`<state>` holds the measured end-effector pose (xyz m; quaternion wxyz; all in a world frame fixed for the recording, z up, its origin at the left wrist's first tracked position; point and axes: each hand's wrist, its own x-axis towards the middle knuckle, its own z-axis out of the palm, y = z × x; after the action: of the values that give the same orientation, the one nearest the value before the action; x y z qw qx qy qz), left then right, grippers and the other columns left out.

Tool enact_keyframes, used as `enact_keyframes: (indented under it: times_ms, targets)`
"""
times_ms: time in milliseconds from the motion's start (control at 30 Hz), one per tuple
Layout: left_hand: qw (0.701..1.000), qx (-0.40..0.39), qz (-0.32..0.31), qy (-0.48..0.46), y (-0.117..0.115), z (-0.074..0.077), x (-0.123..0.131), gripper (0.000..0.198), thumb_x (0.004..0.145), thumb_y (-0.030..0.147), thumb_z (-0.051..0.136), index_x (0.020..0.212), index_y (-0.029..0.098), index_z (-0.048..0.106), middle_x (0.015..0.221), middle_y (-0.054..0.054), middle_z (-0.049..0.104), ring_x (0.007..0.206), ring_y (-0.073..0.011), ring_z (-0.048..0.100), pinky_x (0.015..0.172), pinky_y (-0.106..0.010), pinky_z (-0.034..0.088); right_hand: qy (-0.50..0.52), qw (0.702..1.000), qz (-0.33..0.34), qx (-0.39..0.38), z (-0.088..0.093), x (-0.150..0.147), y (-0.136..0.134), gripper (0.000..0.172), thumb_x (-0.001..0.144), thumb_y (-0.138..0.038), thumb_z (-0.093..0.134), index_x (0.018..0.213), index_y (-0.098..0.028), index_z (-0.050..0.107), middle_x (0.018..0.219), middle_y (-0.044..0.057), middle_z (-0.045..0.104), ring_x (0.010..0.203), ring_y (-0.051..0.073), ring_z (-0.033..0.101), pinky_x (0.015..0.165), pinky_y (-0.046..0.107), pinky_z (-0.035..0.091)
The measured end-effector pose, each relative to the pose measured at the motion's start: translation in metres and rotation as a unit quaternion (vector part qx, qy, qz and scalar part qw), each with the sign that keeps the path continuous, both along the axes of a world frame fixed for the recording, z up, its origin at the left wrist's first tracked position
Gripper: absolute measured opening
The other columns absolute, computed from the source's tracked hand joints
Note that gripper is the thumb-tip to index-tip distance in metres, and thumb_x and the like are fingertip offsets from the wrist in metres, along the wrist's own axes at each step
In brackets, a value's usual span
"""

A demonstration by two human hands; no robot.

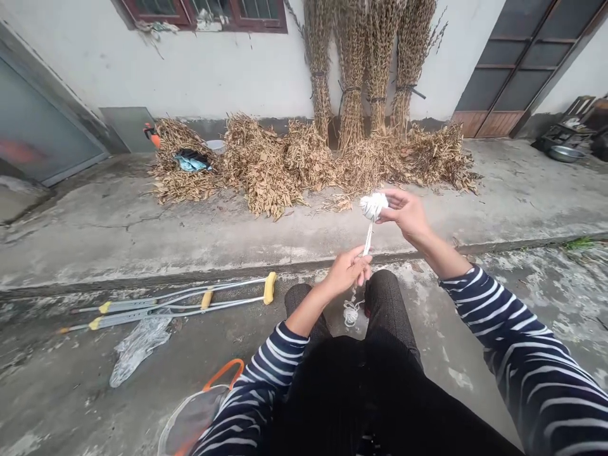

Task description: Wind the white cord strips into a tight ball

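Winding white cord (367, 237) into a ball (373, 206) mid-frame: right hand (406, 215) pinching it with a narrow grip, left hand (346, 271) closed on the cord, loose coil (351, 313) dangling below, needing feeding up.

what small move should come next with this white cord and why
Probably pull the white cord snug: the right hand grips its wound ball while the left hand pinches the strand, and a small loose hank dangles below.
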<state>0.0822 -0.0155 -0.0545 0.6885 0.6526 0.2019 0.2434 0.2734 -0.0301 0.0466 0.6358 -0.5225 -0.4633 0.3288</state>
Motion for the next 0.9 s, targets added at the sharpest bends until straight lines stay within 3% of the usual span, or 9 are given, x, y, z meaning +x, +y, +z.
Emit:
enact_keyframes:
  times_ms: [100, 200, 300, 433, 567, 733, 900]
  targets:
    - [0.999, -0.035, 0.018, 0.004, -0.002, 0.006, -0.005, 0.050, 0.089, 0.052, 0.067, 0.112, 0.007, 0.066, 0.060, 0.000, 0.064, 0.041, -0.0077, 0.053, 0.043, -0.019, 0.041, -0.047, 0.999, 0.001, 0.024, -0.009, 0.003, 0.001, 0.052, 0.051, -0.029, 0.094, 0.098, -0.016, 0.075, 0.102, 0.009, 0.076, 0.098, 0.027, 0.071, 0.056, 0.032, 0.064]
    - [0.999, -0.047, 0.022, 0.002, -0.001, 0.016, -0.012, 0.040, 0.087, 0.048, 0.066, 0.096, 0.009, 0.068, 0.074, -0.007, 0.070, 0.057, -0.0123, 0.065, 0.046, -0.021, 0.048, -0.156, 0.986, 0.015, 0.065, -0.019, 0.007, -0.001, 0.043, 0.064, -0.029, 0.088, 0.104, -0.018, 0.077, 0.113, 0.009, 0.075, 0.108, 0.028, 0.070, 0.066, 0.034, 0.065]
    - [0.999, -0.001, 0.022, 0.031, 0.001, 0.031, -0.021, 0.031, 0.088, 0.040, 0.064, 0.089, 0.009, 0.072, 0.088, -0.010, 0.073, 0.062, -0.0113, 0.065, 0.049, -0.020, 0.050, -0.301, 0.947, 0.031, 0.106, -0.030, 0.012, -0.003, 0.035, 0.078, -0.023, 0.075, 0.113, -0.023, 0.077, 0.124, 0.008, 0.073, 0.115, 0.027, 0.068, 0.082, 0.039, 0.064]
    - [0.995, 0.054, 0.040, 0.075, 0.013, 0.058, -0.036, 0.021, 0.088, 0.026, 0.062, 0.085, 0.009, 0.075, 0.083, -0.009, 0.074, 0.057, -0.0081, 0.061, 0.051, -0.018, 0.048, -0.443, 0.878, 0.080, 0.162, -0.040, 0.018, -0.004, 0.036, 0.087, -0.016, 0.064, 0.120, -0.024, 0.074, 0.126, 0.009, 0.072, 0.122, 0.026, 0.066, 0.106, 0.049, 0.054]
    - [0.998, 0.024, 0.028, 0.057, 0.035, 0.078, -0.043, 0.021, 0.087, 0.019, 0.058, 0.072, 0.009, 0.069, 0.074, -0.009, 0.072, 0.060, -0.0103, 0.064, 0.050, -0.018, 0.046, -0.494, 0.845, 0.120, 0.166, -0.042, 0.013, -0.005, 0.042, 0.088, -0.011, 0.057, 0.125, -0.026, 0.071, 0.126, 0.007, 0.071, 0.124, 0.026, 0.064, 0.109, 0.051, 0.051]
    - [0.985, -0.139, 0.085, -0.056, 0.044, 0.073, -0.030, 0.018, 0.091, 0.020, 0.056, 0.076, 0.011, 0.063, 0.069, -0.005, 0.070, 0.058, -0.0087, 0.063, 0.052, -0.018, 0.043, -0.451, 0.877, 0.113, 0.120, -0.054, -0.001, -0.009, 0.048, 0.087, -0.010, 0.055, 0.130, -0.027, 0.068, 0.133, 0.007, 0.068, 0.127, 0.027, 0.062, 0.109, 0.053, 0.052]
    - [0.956, -0.229, 0.141, -0.117, 0.036, 0.059, -0.008, 0.014, 0.094, 0.019, 0.058, 0.088, 0.009, 0.064, 0.078, -0.009, 0.076, 0.068, -0.0124, 0.071, 0.059, -0.020, 0.047, -0.300, 0.946, 0.119, 0.024, -0.078, -0.015, -0.012, 0.049, 0.085, -0.021, 0.060, 0.133, -0.023, 0.068, 0.137, 0.011, 0.058, 0.116, 0.028, 0.065, 0.079, 0.042, 0.066]
